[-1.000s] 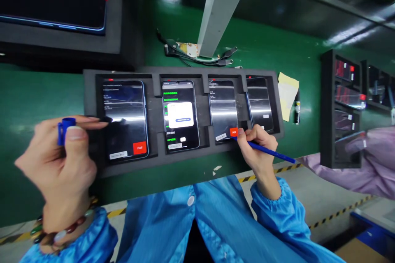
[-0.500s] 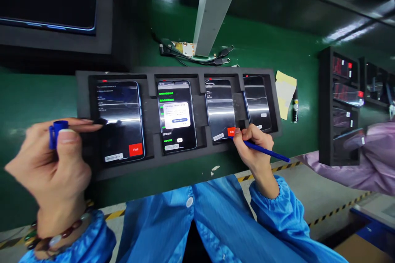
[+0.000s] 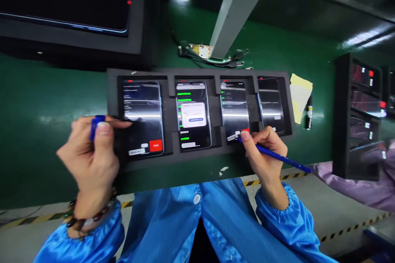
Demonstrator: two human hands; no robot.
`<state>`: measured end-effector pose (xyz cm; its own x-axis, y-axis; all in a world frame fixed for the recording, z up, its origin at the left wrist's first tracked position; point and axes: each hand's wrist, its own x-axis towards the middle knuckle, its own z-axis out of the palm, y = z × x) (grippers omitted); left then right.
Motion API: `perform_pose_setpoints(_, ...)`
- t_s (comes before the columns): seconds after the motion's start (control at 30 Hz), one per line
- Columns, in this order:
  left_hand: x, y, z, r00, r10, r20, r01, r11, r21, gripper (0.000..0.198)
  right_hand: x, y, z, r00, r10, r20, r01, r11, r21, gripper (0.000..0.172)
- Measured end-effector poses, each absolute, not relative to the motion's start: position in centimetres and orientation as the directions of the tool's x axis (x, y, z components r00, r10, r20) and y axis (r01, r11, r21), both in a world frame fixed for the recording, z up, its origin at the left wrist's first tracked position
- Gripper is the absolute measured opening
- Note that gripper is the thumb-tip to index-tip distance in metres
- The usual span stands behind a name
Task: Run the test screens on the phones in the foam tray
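A black foam tray (image 3: 169,111) holds several smartphones in a row of pockets. My left hand (image 3: 88,156) is closed on a blue pen cap (image 3: 96,127), its index finger reaching onto the leftmost phone (image 3: 143,119), which shows a red "Fail" block. Over green lines on the second phone (image 3: 195,134) sits a white pop-up. My right hand (image 3: 268,150) grips a blue pen (image 3: 284,158), its fingertips at the lower edge of the third phone (image 3: 234,107), partly covering a red block there. The rightmost phone (image 3: 270,98) has a mostly dark screen.
Black cables (image 3: 228,64) lie by a grey post (image 3: 236,4) behind the tray. Yellow paper (image 3: 299,94) and a black marker (image 3: 309,115) are right of it. Another foam tray (image 3: 135,41) stands upper left. A co-worker's purple sleeve (image 3: 327,176) is beside a phone tray (image 3: 342,115).
The view has shifted, so the tray sits farther right. Green lines and a small white box now show on the third phone; a small white box appears beside the leftmost phone's red block.
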<state>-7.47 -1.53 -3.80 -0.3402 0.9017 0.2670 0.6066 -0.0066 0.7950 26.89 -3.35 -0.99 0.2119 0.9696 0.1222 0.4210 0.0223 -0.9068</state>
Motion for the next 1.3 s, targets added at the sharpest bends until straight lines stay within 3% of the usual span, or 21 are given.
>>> perform_pose_setpoints(0.13, -6.7, -2.0, -3.6, -0.226, 0.929, 0.293, 0.587, -0.109, 0.802, 0.034, 23.7, -3.6, -1.2, 0.035, 0.995, 0.090, 0.429, 0.066, -0.901, 0.030)
perform_pose_setpoints(0.37, -6.7, -1.9, -3.5, -0.186, 0.939, 0.291, 0.593, -0.129, 0.795, 0.034, 22.6, -2.9, -1.5, -0.050, 0.984, 0.169, 0.499, 0.172, -0.850, 0.047)
perform_pose_setpoints(0.83, -6.8, -1.9, -3.6, -0.195, 0.938, 0.286, 0.604, -0.115, 0.789, 0.035, 22.4, -3.0, -1.6, -0.093, 0.987, 0.134, 0.598, 0.163, -0.785, 0.047)
perform_pose_setpoints(1.2, -6.8, -2.0, -3.6, -0.219, 0.943, 0.250, 0.607, -0.068, 0.792, 0.037, 22.5, -2.9, -1.6, -0.076, 0.988, 0.138, 0.570, 0.156, -0.807, 0.047)
perform_pose_setpoints(1.3, -6.7, -2.0, -3.6, -0.205, 0.941, 0.269, 0.606, -0.094, 0.790, 0.034, 22.9, -2.9, -1.5, -0.065, 0.991, 0.113, 0.496, 0.131, -0.858, 0.048)
